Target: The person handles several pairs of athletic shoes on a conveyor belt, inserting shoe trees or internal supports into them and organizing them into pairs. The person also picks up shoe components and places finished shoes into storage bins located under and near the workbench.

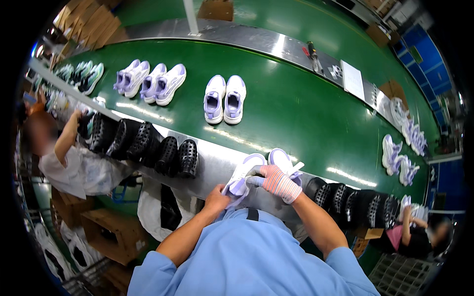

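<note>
At the near edge of the green table, a white and lilac sneaker [241, 176] is tilted with its toe pointing away from me. My left hand [217, 200], bare, is closed on its heel and collar. From the other side my right hand [278, 183], in a striped knit glove, closes its fingers at the shoe's opening; the fingertips are partly hidden inside. A matching sneaker [280, 159] lies just beyond the glove, its rear part covered by that hand. A narrow white strip [296, 167] sticks out beside the glove; I cannot tell what it belongs to.
A finished-looking sneaker pair [224, 100] stands mid-table, with more pairs [150, 83] to the left and some [399, 160] at right. Black perforated shoe forms [148, 143] line the metal edge on both sides. People work at left [74, 158] and right [414, 232]. Cartons [112, 236] stand below.
</note>
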`<state>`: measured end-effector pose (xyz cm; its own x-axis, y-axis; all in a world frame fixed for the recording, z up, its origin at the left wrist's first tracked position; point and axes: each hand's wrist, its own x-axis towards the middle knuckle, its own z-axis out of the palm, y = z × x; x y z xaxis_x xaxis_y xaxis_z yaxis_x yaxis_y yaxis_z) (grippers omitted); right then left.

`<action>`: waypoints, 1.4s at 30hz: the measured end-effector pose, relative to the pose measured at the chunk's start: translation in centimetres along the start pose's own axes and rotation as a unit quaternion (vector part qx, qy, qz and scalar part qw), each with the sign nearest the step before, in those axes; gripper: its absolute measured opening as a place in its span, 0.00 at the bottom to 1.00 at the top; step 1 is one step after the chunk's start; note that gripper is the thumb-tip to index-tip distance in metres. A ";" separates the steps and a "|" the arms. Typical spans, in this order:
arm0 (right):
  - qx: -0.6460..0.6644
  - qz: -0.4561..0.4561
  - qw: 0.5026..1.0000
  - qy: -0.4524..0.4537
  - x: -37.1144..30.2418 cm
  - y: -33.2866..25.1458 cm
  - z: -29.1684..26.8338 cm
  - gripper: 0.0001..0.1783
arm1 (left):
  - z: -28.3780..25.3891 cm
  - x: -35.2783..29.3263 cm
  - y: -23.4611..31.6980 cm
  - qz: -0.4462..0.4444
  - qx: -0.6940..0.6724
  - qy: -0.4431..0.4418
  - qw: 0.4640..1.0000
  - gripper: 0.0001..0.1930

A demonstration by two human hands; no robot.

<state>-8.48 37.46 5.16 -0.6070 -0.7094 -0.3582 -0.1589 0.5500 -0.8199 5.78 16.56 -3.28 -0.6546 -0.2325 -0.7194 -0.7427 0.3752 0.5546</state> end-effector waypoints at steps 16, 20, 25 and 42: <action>0.061 -0.085 0.991 -0.088 -1.4 -5.0 1.9 0.13 | -4.8 -5.6 2.0 0.342 0.171 0.255 0.888 0.34; 0.014 -0.093 0.992 -0.085 -0.9 -5.1 2.8 0.13 | -5.2 -5.9 1.8 0.366 0.192 0.247 0.877 0.30; 0.001 -0.025 0.994 -0.106 -0.5 -5.8 3.4 0.17 | -6.0 -6.7 2.4 0.396 0.204 0.237 0.864 0.29; -0.109 0.089 0.987 0.074 -3.0 -0.6 5.7 0.21 | -4.2 -6.7 -1.1 0.217 0.146 0.170 0.950 0.22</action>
<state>-2.12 36.73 4.14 -0.7444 -0.5305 -0.4055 -0.1946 0.7532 -0.6283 10.36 13.91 2.67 -0.9346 -0.2577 -0.2450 -0.3548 0.7231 0.5926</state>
